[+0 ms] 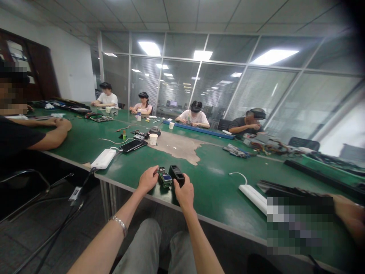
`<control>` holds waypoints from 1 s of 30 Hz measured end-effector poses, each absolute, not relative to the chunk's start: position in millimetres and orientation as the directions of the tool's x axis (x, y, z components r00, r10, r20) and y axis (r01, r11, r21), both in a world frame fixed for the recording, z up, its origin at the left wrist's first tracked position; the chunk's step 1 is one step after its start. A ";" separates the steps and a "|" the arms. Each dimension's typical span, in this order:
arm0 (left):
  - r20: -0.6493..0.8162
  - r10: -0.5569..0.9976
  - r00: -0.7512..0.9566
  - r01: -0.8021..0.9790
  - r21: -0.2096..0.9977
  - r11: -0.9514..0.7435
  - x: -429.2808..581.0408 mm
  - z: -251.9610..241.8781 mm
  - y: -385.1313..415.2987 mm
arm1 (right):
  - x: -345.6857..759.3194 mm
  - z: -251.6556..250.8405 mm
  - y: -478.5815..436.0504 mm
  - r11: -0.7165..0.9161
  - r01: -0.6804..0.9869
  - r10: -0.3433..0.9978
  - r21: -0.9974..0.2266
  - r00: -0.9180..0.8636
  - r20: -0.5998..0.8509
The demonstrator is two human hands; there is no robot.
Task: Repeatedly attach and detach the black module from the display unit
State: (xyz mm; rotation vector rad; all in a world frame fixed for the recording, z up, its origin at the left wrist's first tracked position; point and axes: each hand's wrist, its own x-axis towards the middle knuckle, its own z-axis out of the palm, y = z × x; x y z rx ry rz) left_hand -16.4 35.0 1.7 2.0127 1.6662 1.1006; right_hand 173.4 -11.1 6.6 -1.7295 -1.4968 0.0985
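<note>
A small green circuit board (165, 178) with a bluish display lies on the green table near its front edge. My left hand (148, 179) is at the board's left side, its fingers bent with the tips close to the board; whether they grip it cannot be made out. Just right of the board stands a black box-shaped housing (176, 175), tilted a little. My right hand (184, 190) holds this housing by its right side and near end, thumb on the near side. A narrow gap separates housing and board.
Beyond lie a black phone (131, 145), a paper cup (153, 139) and a white power bank (104, 158). A white bar-shaped device (253, 198) is at right. Several people sit around the table (211, 190); another person's hand (349, 213) is at far right.
</note>
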 end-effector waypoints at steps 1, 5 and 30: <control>0.365 0.930 0.032 0.697 0.659 -0.282 -16.5 1.3 35.1 | 173.4 5.3 -11.1 0.046 0.801 0.849 -0.597 0.284 0.445; 0.376 0.926 0.032 0.695 0.657 -0.291 -16.7 0.5 35.2 | 173.2 -0.6 -10.1 0.044 0.843 0.832 -0.536 0.266 0.487; 0.377 0.926 0.015 0.691 0.666 -0.282 -15.7 2.1 31.0 | 141.6 47.8 -37.2 0.245 0.581 0.827 -0.776 0.292 0.480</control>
